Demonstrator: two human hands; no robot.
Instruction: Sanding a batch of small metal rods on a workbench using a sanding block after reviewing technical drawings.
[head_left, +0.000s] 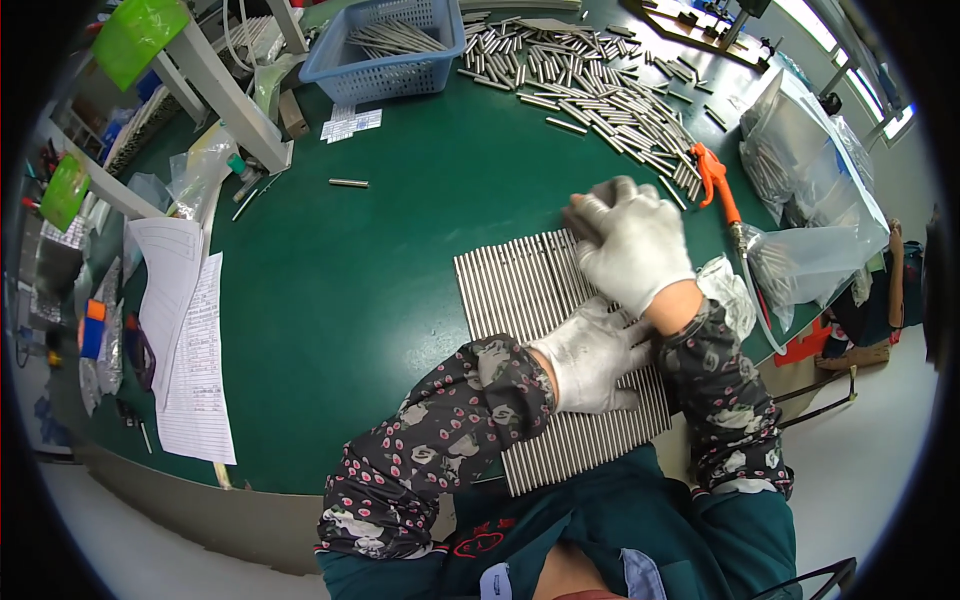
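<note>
Over there the worker's left hand [592, 360] and right hand [638, 245] are both dressed in whitish gloves [580, 385], greyish in places, that stop short at the wrist. A loose black left sleeve cover [430, 445] and a matching right sleeve cover [722, 400] take up the forearms, scattered with pinkish-red dabs and big pale grey flowers, their ends gathered and puckered. Above them I see a dark teal shirt [645, 505], with a rounded emblem [480, 543] in red on the chest. Its collar lies open, a pale blue-grey patch [641, 574] showing on either side
</note>
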